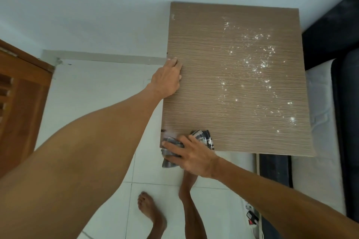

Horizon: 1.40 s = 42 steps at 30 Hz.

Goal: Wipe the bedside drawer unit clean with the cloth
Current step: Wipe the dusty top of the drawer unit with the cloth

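Observation:
The bedside drawer unit (209, 91) shows its brown wood-grain top from above. White powdery specks (258, 64) are scattered over its right half. My left hand (168, 79) rests on the top's left edge, fingers curled over it. My right hand (189, 154) presses a checked grey and white cloth (205, 138) onto the near left corner of the top. Part of the cloth hangs over the front edge below my fingers.
A bed with a dark frame (330, 35) and white mattress (318, 103) stands against the unit's right side. A wooden door (19, 103) is at the left. My bare feet (151, 213) stand on white floor tiles. A power strip (251, 217) lies on the floor at the lower right.

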Motion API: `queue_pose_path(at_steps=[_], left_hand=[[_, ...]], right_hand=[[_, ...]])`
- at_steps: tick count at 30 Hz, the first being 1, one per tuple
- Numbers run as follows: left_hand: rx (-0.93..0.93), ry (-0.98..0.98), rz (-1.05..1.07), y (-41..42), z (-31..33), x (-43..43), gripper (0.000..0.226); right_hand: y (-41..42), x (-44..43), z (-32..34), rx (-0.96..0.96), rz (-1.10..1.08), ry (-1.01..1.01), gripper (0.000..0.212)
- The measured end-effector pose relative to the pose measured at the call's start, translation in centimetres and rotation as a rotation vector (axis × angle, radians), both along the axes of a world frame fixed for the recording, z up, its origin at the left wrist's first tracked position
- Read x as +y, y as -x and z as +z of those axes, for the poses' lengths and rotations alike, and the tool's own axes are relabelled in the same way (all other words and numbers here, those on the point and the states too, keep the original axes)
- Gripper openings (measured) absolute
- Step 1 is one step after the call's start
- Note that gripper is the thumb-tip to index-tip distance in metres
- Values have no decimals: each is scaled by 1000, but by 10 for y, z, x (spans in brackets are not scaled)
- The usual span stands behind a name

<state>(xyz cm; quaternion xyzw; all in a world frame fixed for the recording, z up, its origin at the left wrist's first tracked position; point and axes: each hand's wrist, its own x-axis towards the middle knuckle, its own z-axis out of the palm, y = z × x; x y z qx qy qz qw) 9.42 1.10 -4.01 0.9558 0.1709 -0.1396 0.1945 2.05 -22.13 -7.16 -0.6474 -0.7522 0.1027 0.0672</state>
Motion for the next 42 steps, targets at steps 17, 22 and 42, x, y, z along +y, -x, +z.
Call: queue_pose_path(at_steps=[17,22,42], left_hand=[[43,11,54,-48,-3,3,69],[64,-32,95,-63,-7,0,73],[60,-12,128,-61,-9,-2,76]], right_hand=[[-240,61,37,-103,-290,-62,55],[-322,123,42,-97,-483,-16,55],[-324,183,20,-87,-346,301,56]])
